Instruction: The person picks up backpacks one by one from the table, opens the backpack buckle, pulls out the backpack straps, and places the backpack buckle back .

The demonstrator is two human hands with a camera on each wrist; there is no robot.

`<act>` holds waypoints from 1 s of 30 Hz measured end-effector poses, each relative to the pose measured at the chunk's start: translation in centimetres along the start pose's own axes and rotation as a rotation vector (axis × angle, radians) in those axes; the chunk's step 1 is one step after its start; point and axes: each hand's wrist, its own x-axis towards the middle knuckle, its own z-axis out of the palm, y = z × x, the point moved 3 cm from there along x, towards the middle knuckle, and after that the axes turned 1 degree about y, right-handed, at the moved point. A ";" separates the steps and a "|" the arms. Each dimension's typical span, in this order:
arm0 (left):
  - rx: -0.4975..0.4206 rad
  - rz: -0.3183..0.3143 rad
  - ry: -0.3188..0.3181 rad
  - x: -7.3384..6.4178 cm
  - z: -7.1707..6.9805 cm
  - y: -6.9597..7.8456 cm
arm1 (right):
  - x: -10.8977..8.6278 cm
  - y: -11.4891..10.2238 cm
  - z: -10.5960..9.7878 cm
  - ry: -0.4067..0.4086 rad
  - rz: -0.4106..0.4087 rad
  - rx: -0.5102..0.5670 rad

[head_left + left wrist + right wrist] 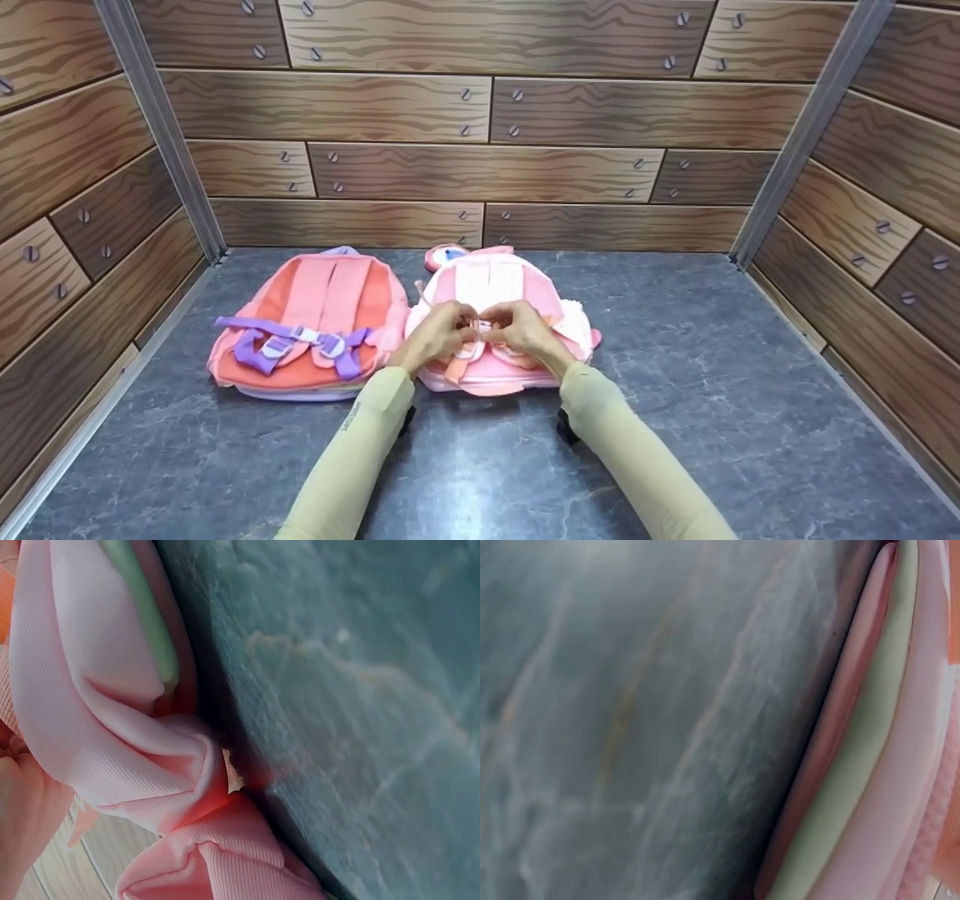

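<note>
A light pink child's backpack (540,289) lies on the grey table with its strap side up, a red creature-like trim at its top edge. Both hands meet over its middle. The left hand (441,330) pinches a small white buckle (484,326) on the strap from the left. From the right, the right hand (525,328) pinches the same buckle, fingertips close to the other hand's. Orange webbing (455,370) hangs below the fingers. In the left wrist view, pink backpack fabric (112,742) partly covers the hand. The right wrist view shows the pack's striped edge (862,765).
To the left lies a second backpack (300,375), coral and pink, its purple straps (259,349) joined by a white buckle (306,334). The two packs touch or nearly touch. Wood-patterned walls (480,172) enclose the table (712,412) at the back and sides.
</note>
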 end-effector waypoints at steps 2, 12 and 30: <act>-0.023 -0.019 0.022 0.0 -0.1 0.0 | 0.0 0.1 0.0 0.015 -0.006 -0.018; 0.077 0.027 0.103 0.0 -1.7 0.3 | -0.3 0.3 -0.1 0.023 -0.027 -0.044; -0.064 -0.133 -0.053 0.5 -1.4 -1.4 | -0.3 0.4 0.1 -0.011 -0.035 -0.025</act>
